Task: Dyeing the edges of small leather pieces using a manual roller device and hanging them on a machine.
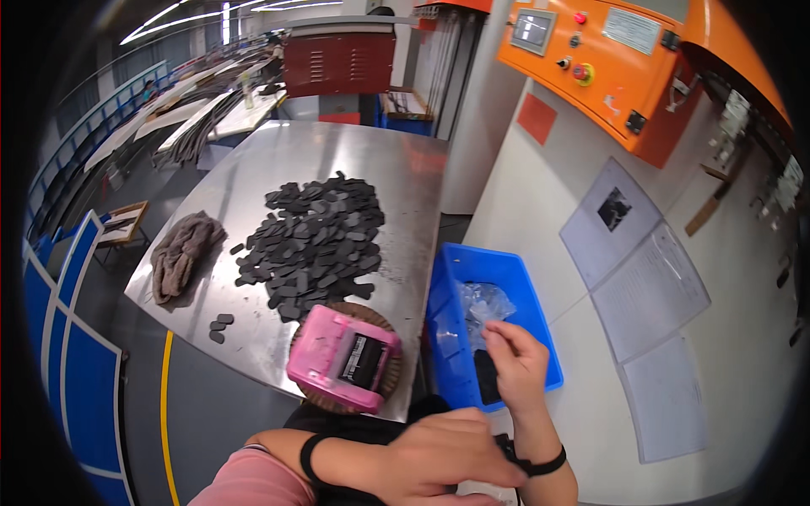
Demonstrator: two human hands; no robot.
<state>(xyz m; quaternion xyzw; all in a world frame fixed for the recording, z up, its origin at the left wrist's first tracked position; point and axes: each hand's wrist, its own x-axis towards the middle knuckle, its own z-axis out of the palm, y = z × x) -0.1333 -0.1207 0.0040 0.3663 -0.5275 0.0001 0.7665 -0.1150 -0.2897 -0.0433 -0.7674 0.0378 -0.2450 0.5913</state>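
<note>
Over the blue bin [541,336] at the right, my right hand [521,364] is raised with thumb and fingers pinched together, and nothing shows between them. Behind its fingertips lies a crumpled clear plastic bag [481,302] inside the bin, with a flat black piece [487,377] below it. My left hand [451,451] reaches across to my right wrist, its fingers closed around the black wristband [544,465] there; the fingertips are partly hidden. On the steel table [405,194] a pink plastic box [325,346] with a black block in its top rests on a round ribbed brown base.
A heap of small dark grey oblong pieces [316,240] covers the table's middle. Several loose ones [219,326] lie near its front edge, and a brown cloth [183,253] sits at the left. An orange control box [591,67] overhangs at the upper right; blue panels [80,354] stand at the left.
</note>
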